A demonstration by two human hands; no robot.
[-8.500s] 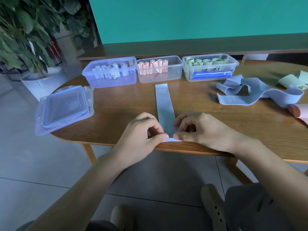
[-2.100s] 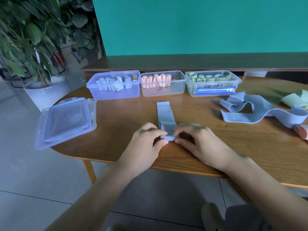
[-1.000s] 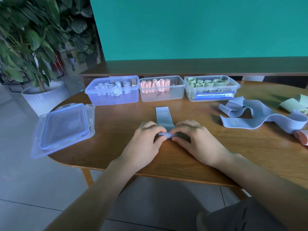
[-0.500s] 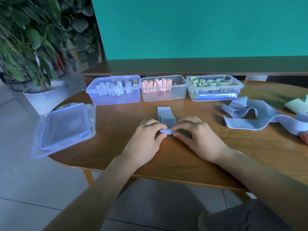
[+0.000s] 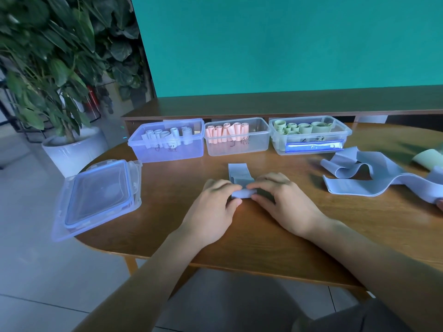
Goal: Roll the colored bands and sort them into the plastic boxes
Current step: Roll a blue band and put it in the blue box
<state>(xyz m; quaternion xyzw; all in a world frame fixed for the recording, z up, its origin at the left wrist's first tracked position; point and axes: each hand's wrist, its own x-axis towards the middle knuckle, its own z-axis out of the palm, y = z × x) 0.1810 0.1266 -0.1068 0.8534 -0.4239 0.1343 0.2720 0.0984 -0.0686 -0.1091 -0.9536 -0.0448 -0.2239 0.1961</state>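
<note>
Wooden table [image 5: 275, 236]: both hands' fingers [image 5: 236, 188] apparently pinch rolled blue band [image 5: 242, 193].

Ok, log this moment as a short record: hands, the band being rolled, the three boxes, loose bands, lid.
left hand: pinches the left end of the roll
right hand: pinches the right end of the roll
blue band: partly rolled, short flat tail lying toward the boxes
left box: open, blue rolls inside
middle box: open, pink rolls inside
right box: open, green rolls inside
loose blue bands: unrolled, on the table at right
lid: flat, overhanging the table's left edge
table: wooden
</note>
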